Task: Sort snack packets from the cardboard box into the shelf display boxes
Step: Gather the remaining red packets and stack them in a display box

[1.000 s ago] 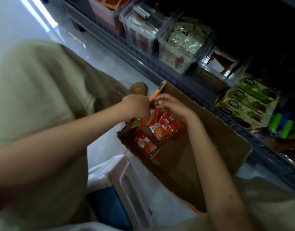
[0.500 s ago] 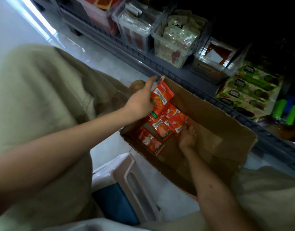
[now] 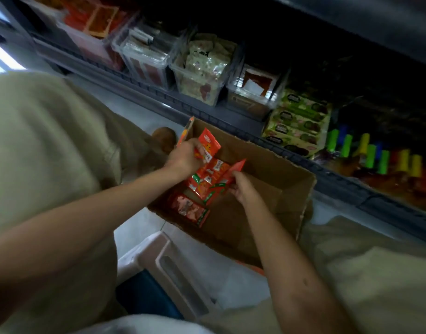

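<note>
Dim shelving [image 3: 159, 95] behind the cardboard box [image 3: 281, 186] carries clear display boxes [image 3: 202, 75]. Over the box, the left hand [image 3: 183, 159] grips gathered red snack packets [image 3: 207, 147], probably batching them for one trip; the right hand [image 3: 242, 189] pinches another packet [image 3: 233, 173] from those lying inside.

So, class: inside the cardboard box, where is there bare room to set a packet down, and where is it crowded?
Bare cardboard lies in the cardboard box, between the right hand and the box's right wall. The left end is crowded: red packets pile there by the left hand. The clear shelf bins look stocked.
</note>
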Tool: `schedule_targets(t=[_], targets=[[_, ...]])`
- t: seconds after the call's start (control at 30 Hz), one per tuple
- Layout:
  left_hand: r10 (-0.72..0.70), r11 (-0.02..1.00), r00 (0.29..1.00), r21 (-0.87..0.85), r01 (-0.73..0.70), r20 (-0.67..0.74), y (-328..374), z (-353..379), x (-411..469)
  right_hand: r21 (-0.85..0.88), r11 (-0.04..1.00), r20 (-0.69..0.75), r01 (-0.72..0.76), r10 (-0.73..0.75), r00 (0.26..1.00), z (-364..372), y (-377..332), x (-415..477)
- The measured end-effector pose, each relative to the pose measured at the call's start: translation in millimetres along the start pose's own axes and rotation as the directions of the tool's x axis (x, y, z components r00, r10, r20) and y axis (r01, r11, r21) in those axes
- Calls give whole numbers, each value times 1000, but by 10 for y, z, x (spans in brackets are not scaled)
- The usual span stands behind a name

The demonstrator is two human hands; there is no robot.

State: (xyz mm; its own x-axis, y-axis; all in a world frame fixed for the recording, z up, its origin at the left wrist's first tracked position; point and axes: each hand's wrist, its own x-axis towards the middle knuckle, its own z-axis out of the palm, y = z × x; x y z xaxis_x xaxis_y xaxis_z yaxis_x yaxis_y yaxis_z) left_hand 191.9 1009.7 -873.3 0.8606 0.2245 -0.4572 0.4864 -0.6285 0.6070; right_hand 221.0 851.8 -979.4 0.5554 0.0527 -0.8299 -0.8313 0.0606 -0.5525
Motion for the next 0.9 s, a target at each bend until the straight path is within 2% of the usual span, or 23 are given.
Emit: schedule_targets(t=[0.07,0.13,0.23,0.33,0.43,0.5,0.6,0.7,0.73,0.8,0.87,0.9], targets=[[20,999,1000,46,-19,-11,97,30,12,76,995,-54,65,-61,997,25,-190,-143],[44,998,998,52,-42,-45,179,37,10,79,981,-122,175,-165,979,25,-376,-307],[51,999,994,-11,-53,-99,265,47,-40,-54,944,-122,325,-329,936,14,-598,-618],[98,976,983,-179,-126,-157,415,32,-123,-196,882,-46,427,-444,895,23,-838,-1021],[257,871,951,-385,-306,-174,620,0,-250,-315,804,47,504,-517,855,52,-1058,-1398],[345,800,926,-467,-377,-157,771,-34,-361,-400,732,103,552,-563,820,50,-1182,-1625],[374,709,906,-568,-417,-198,957,-119,-475,-451,653,205,609,-588,782,3,-1333,-1922],[353,604,908,-687,-405,-224,1093,-262,-557,-362,629,329,688,-604,726,-93,-1431,-2093],[335,567,918,-733,-376,-211,1118,-298,-566,-354,594,358,723,-628,691,-130,-1449,-2127],[335,533,927,-777,-335,-170,1167,-362,-594,-429,430,378,794,-713,590,-190,-1469,-2168],[390,546,914,-771,-329,-113,1222,-418,-632,-531,258,346,807,-804,484,-244,-1469,-2169],[418,556,904,-761,-334,-91,1250,-440,-654,-564,222,308,795,-836,453,-269,-1462,-2165]])
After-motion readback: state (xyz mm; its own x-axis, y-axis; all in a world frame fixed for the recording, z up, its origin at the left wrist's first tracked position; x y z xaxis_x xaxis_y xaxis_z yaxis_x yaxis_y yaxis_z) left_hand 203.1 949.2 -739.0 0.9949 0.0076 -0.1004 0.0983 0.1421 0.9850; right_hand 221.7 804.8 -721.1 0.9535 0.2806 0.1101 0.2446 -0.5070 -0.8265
